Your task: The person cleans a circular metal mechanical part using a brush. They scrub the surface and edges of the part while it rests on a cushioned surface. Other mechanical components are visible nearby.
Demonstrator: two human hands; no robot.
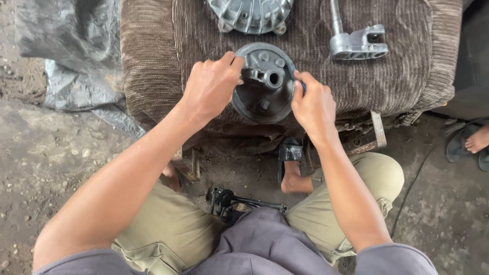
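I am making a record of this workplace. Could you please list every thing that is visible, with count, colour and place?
Round metal housing: one, dark grey, on the cushion's front edge, between both hands.
Ribbed metal cover: one, light grey, top centre.
Bracket with rod: one, silver, top right.
Cushion: one, brown, under the parts.
Tarpaulin: one, grey, on the ground at left.
Sandal: one, black, on the person's foot.
Another person's foot: one, right edge.
Left hand: fingers on the housing's left rim.
Right hand: fingers on its right rim.

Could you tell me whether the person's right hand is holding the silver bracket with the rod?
No: the right hand grips the rim of the dark round housing, while the silver bracket lies untouched.
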